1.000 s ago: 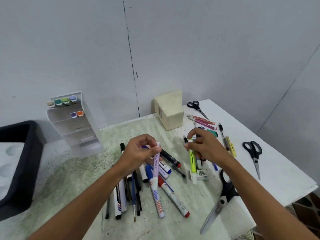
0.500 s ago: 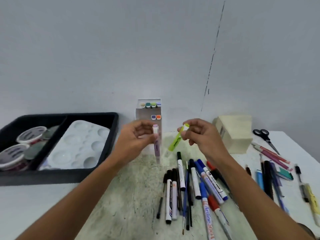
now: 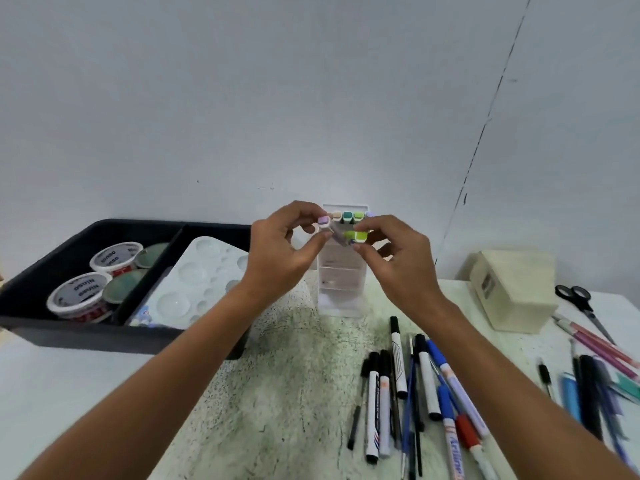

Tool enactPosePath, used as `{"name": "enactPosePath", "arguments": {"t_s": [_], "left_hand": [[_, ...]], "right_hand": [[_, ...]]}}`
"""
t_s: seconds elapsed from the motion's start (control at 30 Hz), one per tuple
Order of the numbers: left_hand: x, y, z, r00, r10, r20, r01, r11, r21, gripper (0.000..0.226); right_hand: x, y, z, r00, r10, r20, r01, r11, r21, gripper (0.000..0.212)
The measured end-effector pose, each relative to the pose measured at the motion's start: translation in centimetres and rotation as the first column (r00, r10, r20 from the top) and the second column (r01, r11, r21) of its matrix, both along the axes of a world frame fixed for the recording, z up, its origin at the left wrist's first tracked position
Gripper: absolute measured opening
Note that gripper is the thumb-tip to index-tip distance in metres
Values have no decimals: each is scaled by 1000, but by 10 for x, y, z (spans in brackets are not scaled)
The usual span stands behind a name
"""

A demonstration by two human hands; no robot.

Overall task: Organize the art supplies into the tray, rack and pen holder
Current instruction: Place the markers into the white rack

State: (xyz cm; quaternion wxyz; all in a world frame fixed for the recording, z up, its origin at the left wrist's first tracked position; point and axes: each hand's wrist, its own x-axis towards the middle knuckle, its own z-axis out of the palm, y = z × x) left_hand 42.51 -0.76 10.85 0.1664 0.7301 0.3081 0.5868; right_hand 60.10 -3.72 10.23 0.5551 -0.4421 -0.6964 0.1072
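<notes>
My left hand (image 3: 282, 251) pinches a lilac-capped marker (image 3: 327, 226) in front of the clear marker rack (image 3: 341, 282) at the back of the table. My right hand (image 3: 394, 252) pinches a lime-green marker (image 3: 355, 235) just right of it, at the rack's second row. The rack's top row holds several markers (image 3: 348, 216). A black tray (image 3: 52, 327) stands at the left with paint tubs (image 3: 81, 296) and a white palette (image 3: 197, 278) in it. A cream pen holder box (image 3: 512, 289) sits at the right.
Many loose pens and markers (image 3: 415, 386) lie in a heap on the speckled mat in front of the rack. More pens (image 3: 588, 386) and pink pencils (image 3: 595, 344) lie at the right, with black scissors (image 3: 578, 299) behind them. The wall stands right behind the rack.
Both hands rose from the pen heap and carried the lilac and green markers forward to the rack; they now hold them close together at its upper rows. The head turned left.
</notes>
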Motion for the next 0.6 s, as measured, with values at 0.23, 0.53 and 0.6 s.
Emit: {"name": "enactPosePath", "arguments": {"t_s": [0.23,0.53,0.6], "left_hand": [[-6,7,1,990,83,-111,-66,986,150,20],[-3,10,-5,977,152,-152,-124,977,176,15],[0,10,-12,965,170,-198,-141,978,152,14]], "right_hand": [[1,7,1,997,-49,58,47,998,28,21],[0,11,-3,994,-40,97,40,999,3,22],[0,11,-4,993,-55,103,56,998,-11,24]]}}
